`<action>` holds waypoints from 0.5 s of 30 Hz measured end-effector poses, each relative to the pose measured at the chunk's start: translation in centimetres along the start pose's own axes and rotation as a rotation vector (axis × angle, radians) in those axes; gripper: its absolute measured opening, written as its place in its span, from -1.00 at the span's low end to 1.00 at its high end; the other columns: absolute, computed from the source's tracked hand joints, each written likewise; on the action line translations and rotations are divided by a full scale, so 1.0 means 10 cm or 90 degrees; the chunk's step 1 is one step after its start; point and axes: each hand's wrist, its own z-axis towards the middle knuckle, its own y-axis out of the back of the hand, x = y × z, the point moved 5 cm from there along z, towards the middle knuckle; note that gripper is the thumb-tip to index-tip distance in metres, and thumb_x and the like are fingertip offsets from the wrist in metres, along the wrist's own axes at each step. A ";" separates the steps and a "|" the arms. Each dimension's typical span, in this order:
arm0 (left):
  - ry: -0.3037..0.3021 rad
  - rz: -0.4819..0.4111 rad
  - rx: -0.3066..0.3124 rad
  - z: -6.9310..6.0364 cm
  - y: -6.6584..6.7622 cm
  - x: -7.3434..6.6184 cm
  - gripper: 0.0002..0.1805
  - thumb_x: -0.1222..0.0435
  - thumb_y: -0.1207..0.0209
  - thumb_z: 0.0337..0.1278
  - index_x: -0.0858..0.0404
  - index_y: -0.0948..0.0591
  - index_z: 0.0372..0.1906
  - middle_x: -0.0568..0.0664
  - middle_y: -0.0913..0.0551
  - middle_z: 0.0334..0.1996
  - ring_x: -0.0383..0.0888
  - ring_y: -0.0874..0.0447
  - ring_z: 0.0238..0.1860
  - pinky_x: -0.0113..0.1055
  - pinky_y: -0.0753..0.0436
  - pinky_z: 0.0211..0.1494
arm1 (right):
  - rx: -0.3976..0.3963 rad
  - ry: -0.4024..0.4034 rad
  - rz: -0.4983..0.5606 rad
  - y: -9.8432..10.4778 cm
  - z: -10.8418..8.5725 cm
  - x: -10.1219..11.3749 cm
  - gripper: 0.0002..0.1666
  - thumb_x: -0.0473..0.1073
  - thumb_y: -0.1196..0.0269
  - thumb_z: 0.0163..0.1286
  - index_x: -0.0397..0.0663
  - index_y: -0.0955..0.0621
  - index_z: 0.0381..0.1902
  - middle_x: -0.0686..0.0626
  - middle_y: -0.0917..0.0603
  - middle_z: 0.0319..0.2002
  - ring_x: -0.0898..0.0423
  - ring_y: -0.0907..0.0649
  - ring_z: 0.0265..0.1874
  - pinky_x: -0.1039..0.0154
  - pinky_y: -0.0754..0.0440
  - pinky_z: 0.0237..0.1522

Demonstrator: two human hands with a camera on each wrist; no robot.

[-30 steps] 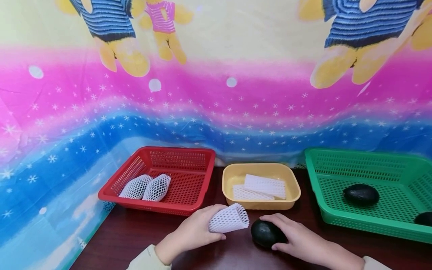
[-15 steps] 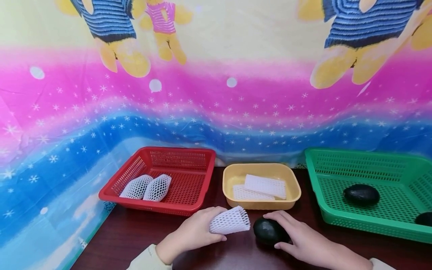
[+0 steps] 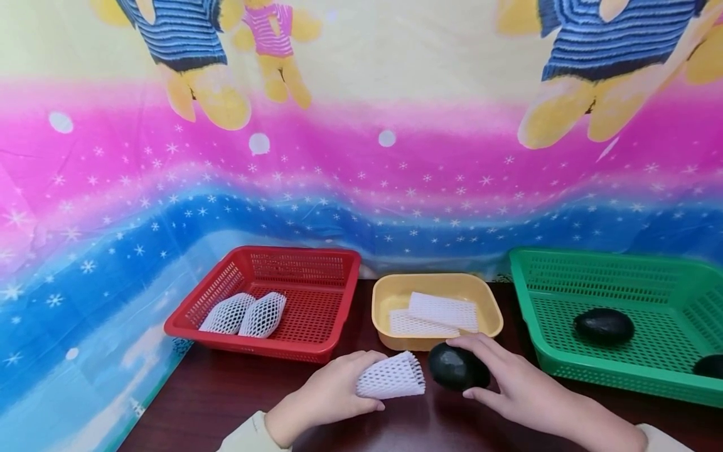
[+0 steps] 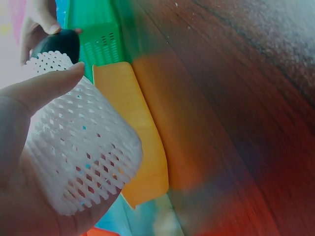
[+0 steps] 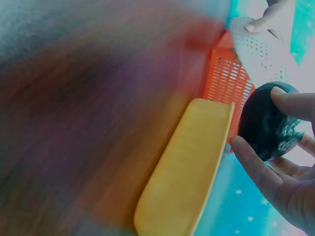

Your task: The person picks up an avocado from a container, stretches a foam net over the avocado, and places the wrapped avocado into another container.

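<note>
My left hand (image 3: 330, 390) holds a white foam net sleeve (image 3: 391, 378), thumb on one side, its open end facing right. In the left wrist view the sleeve (image 4: 83, 142) lies across the palm. A dark, smooth avocado (image 3: 456, 366) is gripped by my right hand (image 3: 516, 384) from its right side. The avocado's left end is just apart from the sleeve's mouth in the head view. The right wrist view shows the thumb and fingers around the avocado (image 5: 268, 123).
A yellow tray (image 3: 384, 342) holding flat foam nets (image 3: 443, 312) stands behind the hands. The red basket (image 3: 265, 348) at left contains two netted fruits (image 3: 262, 315). At right, a green basket (image 3: 632, 380) has two dark avocados (image 3: 604, 326). A printed cloth (image 3: 361, 176) hangs behind.
My right hand has raised the avocado up and slightly to the right. My left hand has shifted a little right and down with the foam net sleeve.
</note>
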 end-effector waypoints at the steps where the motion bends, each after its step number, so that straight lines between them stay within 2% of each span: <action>1: 0.001 0.002 0.002 0.00 0.00 -0.01 -0.36 0.13 -0.55 -0.02 0.02 -0.58 0.22 -0.22 -0.65 -0.01 -0.36 -0.57 -0.05 -0.32 -0.61 0.06 | -0.001 0.003 -0.003 0.01 0.01 0.01 -0.12 -0.22 -0.49 0.27 0.06 -0.35 0.47 -0.24 -0.42 0.34 0.43 -0.49 -0.49 0.35 -0.57 -0.46; 5: -0.003 0.025 -0.005 0.01 0.00 -0.03 -0.35 0.12 -0.56 -0.04 0.02 -0.58 0.22 -0.20 -0.65 0.00 -0.35 -0.58 -0.04 -0.31 -0.61 0.06 | -0.004 0.015 -0.002 0.05 0.03 0.05 -0.12 -0.21 -0.49 0.27 0.13 -0.34 0.47 -0.15 -0.44 0.31 0.41 -0.51 -0.44 0.37 -0.57 -0.46; 11: -0.012 0.060 -0.020 0.05 -0.01 -0.07 -0.35 0.12 -0.57 -0.05 0.00 -0.59 0.22 -0.20 -0.65 -0.03 -0.33 -0.59 -0.07 -0.30 -0.62 0.03 | 0.008 0.019 0.024 0.03 0.04 0.07 -0.16 -0.15 -0.49 0.29 0.16 -0.38 0.46 -0.19 -0.45 0.32 0.36 -0.58 -0.31 0.37 -0.61 -0.46; 15: -0.014 0.084 -0.018 0.07 -0.02 -0.11 -0.35 0.12 -0.57 -0.06 -0.03 -0.59 0.22 -0.22 -0.63 -0.06 -0.33 -0.58 -0.10 -0.30 -0.62 -0.01 | 0.012 0.013 0.019 0.01 0.05 0.07 -0.16 -0.15 -0.50 0.28 0.20 -0.39 0.45 -0.12 -0.47 0.29 0.28 -0.61 -0.21 0.36 -0.63 -0.45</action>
